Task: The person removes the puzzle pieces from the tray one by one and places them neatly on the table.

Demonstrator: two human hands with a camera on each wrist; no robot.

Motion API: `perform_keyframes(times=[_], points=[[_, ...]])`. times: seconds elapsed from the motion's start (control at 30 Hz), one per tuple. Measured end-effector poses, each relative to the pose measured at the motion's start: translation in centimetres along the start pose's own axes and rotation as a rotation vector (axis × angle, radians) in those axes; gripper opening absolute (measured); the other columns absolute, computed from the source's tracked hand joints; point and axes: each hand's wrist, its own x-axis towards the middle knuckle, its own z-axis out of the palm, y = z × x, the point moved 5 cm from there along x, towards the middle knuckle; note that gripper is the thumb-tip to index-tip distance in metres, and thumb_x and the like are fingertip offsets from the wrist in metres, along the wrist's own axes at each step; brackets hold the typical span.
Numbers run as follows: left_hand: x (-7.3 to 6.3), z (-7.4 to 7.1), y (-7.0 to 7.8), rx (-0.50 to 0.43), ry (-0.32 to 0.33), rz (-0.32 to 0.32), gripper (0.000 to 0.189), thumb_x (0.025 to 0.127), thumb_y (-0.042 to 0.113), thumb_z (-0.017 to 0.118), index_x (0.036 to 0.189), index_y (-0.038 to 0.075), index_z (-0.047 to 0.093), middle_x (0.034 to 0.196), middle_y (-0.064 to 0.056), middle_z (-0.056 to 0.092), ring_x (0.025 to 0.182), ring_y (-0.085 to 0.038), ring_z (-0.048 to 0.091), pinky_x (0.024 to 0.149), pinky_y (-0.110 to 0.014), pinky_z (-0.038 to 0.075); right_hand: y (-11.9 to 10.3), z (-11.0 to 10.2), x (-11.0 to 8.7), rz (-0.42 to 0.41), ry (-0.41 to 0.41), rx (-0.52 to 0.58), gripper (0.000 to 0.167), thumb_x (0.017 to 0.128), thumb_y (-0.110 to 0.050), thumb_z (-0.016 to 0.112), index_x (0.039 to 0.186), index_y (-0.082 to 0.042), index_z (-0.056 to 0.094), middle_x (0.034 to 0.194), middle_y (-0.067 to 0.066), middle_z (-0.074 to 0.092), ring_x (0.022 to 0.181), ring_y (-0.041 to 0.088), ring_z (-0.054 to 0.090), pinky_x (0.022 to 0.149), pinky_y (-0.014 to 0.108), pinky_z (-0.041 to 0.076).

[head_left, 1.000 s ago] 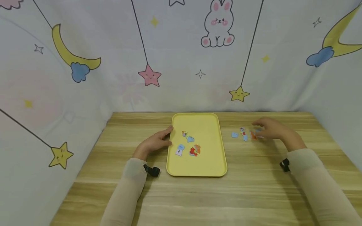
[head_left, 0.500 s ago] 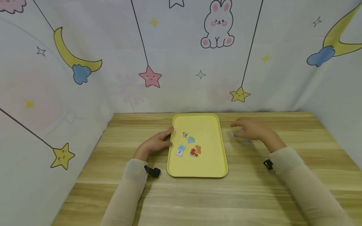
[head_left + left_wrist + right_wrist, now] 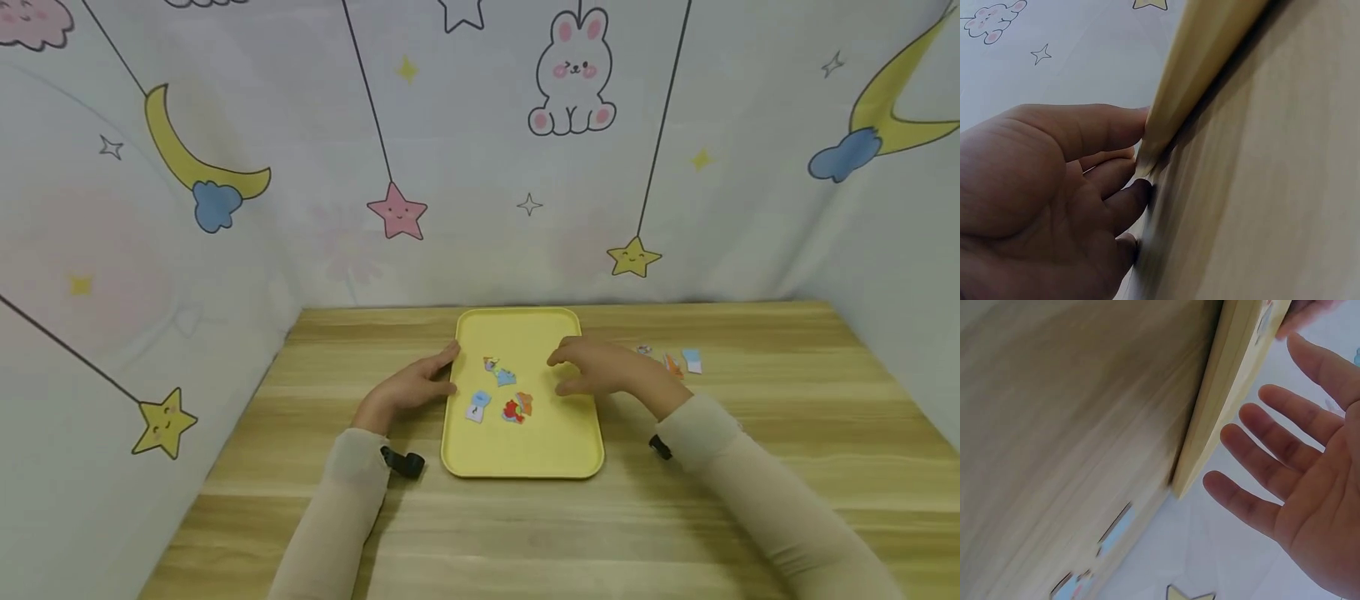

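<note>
A yellow tray point(image 3: 525, 454) stands upright in length on the table, with several small picture puzzle pieces point(image 3: 506, 377) on its left half. Red and orange pieces point(image 3: 514, 411) lie near its middle, and a blue and white pair point(image 3: 476, 408) lies to their left. My left hand point(image 3: 405, 387) touches the tray's left rim; in the left wrist view the thumb point(image 3: 1107, 128) rests against that rim. My right hand point(image 3: 600, 367) hovers over the tray's right rim, fingers spread and nothing held, as the right wrist view shows.
More pieces lie on the wooden table point(image 3: 525, 542) right of the tray: an orange one point(image 3: 672, 365) and a blue-white one point(image 3: 692, 361), with others partly hidden behind my right hand. A white patterned cloth point(image 3: 480, 258) closes off the back and sides.
My right hand has moved left from the loose pieces on the table to over the tray's right side, uncovering some of those pieces. The left hand stays at the left rim.
</note>
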Motion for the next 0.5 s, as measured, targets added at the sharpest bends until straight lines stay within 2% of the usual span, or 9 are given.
perform_keyframes(times=[0.3,0.5], points=[[0.0,0.0,-0.2,0.008,0.014,-0.013,0.076,0.106,0.006,0.061,0.167,-0.002,0.015,0.176,-0.016,0.004,0.162,-0.032,0.002,0.13,-0.051,0.01,-3.0,1.0,1.9,-0.06,-0.066,-0.036,0.047,0.097,-0.026,0.079,0.134,0.002,0.069,0.13,0.013,0.066,0.121,0.031,0.064,0.105,0.046,0.052],[0.1,0.1,-0.2,-0.01,0.019,-0.04,0.076,0.106,0.005,0.06,0.168,0.001,0.015,0.176,-0.013,0.004,0.162,-0.03,0.002,0.13,-0.049,0.01,-3.9,1.7,2.9,-0.086,-0.112,-0.066,0.046,0.096,-0.025,0.08,0.133,0.001,0.07,0.127,0.012,0.067,0.117,0.028,0.065,0.103,0.043,0.053]])
